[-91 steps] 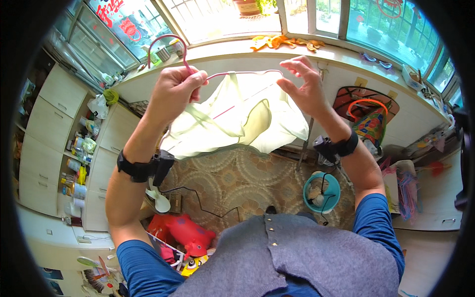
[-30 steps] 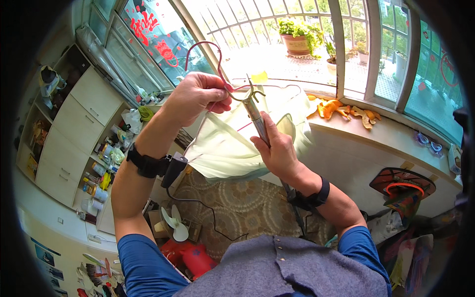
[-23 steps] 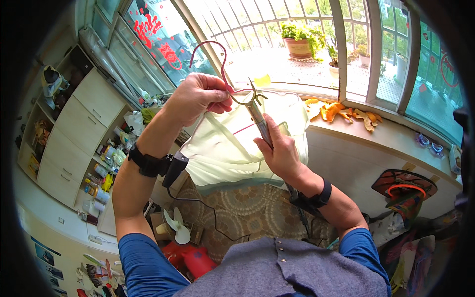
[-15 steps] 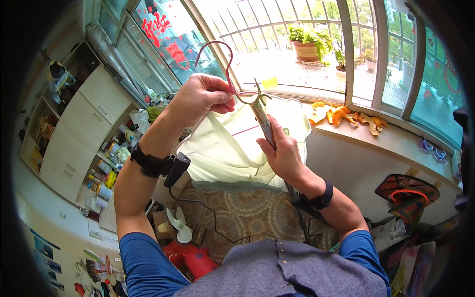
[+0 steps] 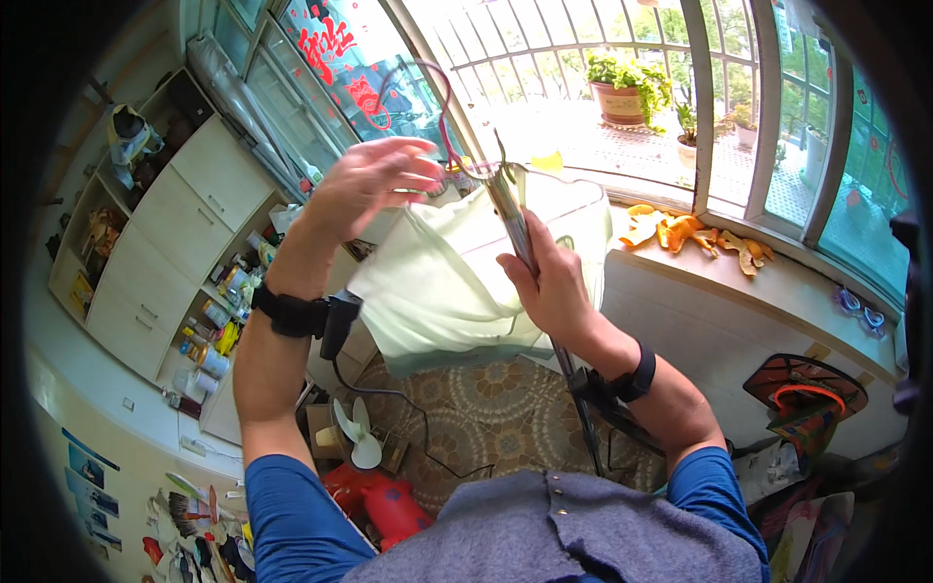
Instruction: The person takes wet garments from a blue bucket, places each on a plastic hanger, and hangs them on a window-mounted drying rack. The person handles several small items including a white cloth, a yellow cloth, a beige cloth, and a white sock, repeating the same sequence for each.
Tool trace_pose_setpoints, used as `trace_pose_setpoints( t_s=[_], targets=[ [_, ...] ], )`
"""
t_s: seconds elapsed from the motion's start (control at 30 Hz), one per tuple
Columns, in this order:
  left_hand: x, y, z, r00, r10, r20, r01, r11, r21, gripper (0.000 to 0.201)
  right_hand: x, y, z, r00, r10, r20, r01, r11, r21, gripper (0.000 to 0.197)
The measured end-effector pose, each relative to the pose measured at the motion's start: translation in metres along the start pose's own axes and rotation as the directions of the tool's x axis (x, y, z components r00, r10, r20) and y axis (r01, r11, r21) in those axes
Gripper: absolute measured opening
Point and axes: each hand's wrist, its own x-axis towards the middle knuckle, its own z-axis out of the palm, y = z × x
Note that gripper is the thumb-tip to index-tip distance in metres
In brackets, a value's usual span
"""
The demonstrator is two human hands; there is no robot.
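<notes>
My right hand (image 5: 556,291) is wrapped round a metal clothes pole (image 5: 511,222), whose lower shaft runs down past my forearm. The forked tip of the pole meets the reddish wire hanger (image 5: 445,121) just below its hook. From that hanger a pale yellow-green garment (image 5: 442,282) is spread, partly behind the pole and my right hand. My left hand (image 5: 369,185), a little blurred, is beside the hook with fingers stretched out and nothing in them.
Orange peels (image 5: 685,233) and goggles (image 5: 860,308) lie on the windowsill at right. Barred windows stand ahead, with a potted plant (image 5: 622,97) outside. Cluttered shelves (image 5: 209,335) line the left. A small fan (image 5: 358,437) stands below on the patterned floor (image 5: 486,413).
My left hand has let go of the hanger's neck and drawn back to the left, its fingers opening. The hanger now rests on the pole's fork, which my right hand still grips.
</notes>
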Motion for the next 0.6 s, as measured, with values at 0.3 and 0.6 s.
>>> trace_pose_setpoints(
  t_s=[0.3,0.6],
  targets=[
    [-0.089,-0.183,0.104,0.875,-0.434,0.216,0.447,0.894,-0.015,0.043,0.102,-0.05,0.001,0.997,-0.038,-0.06,0.044,0.995,0.089,0.042],
    [-0.007,-0.118,0.201,0.998,-0.035,-0.045,0.033,0.999,-0.042,0.016,0.095,-0.02,-0.041,0.927,-0.348,-0.141,0.334,0.935,-0.118,0.088]
  ],
)
